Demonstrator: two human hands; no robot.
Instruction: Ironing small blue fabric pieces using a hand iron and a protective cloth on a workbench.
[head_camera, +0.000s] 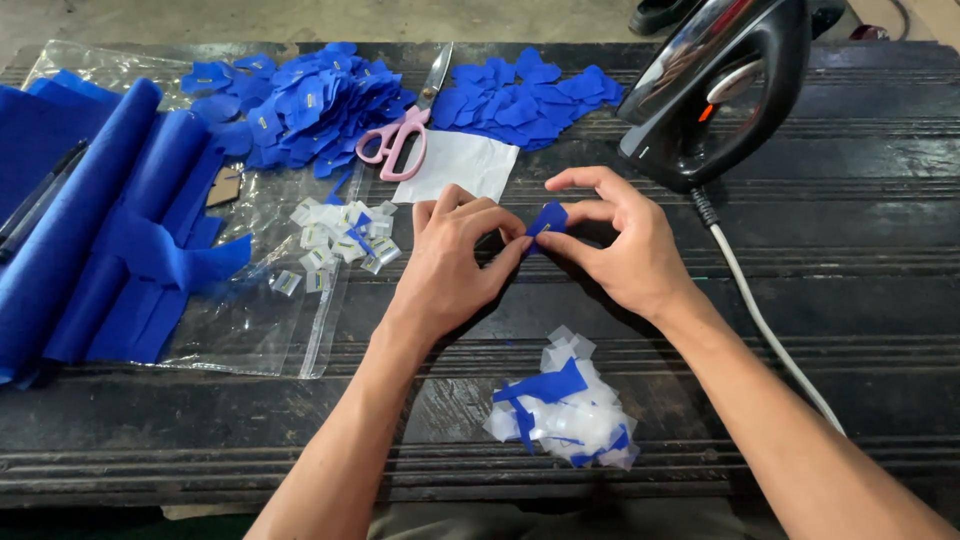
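Both my hands meet over the middle of the dark wooden table (860, 250). My left hand (455, 260) and my right hand (620, 240) pinch one small blue fabric piece (548, 217) between their fingertips. Just behind the hands lies a white paper sheet (458, 165). Between my forearms sits a small heap of white backing scraps and blue trimmings (568, 412).
A black iron (725, 90) stands at the back right, its white cord (770, 335) running past my right arm. Pink-handled scissors (405, 130) lie between two piles of blue cut pieces (300, 105) (525, 95). Small labels (340, 240) rest on a clear plastic bag (250, 320); blue fabric rolls (90, 220) fill the left.
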